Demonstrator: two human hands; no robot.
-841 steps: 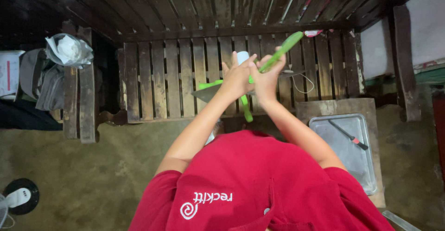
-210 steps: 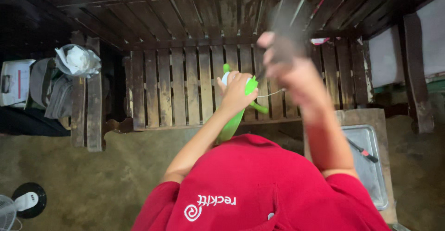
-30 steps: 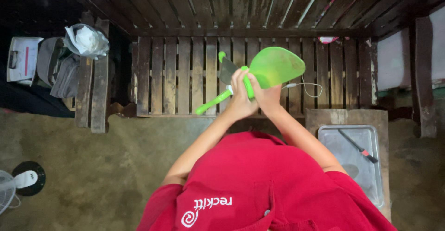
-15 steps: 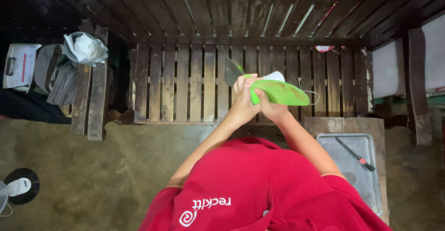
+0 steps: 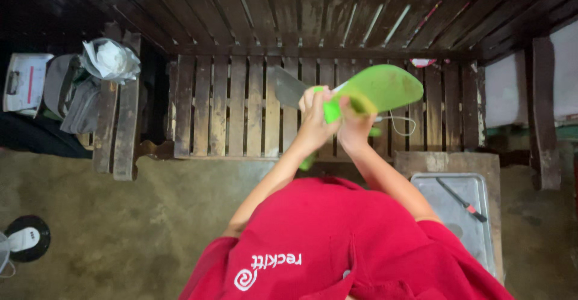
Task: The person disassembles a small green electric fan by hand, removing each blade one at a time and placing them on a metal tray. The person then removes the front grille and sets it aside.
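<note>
Above the slatted wooden bench (image 5: 229,107), the right hand (image 5: 354,126) clasps a broad green leaf (image 5: 382,87); the left hand (image 5: 314,119) grips what looks like a knife (image 5: 288,87). The leaf seems light, floppy, tear-prone; best held at its stiffer midrib.

The person wears a red shirt (image 5: 337,240) with short sleeves that end above the elbows, leaving both forearms bare. A white spiral mark and white lettering sit on the cloth near the bottom edge. No gloves, rings or watch show.
</note>
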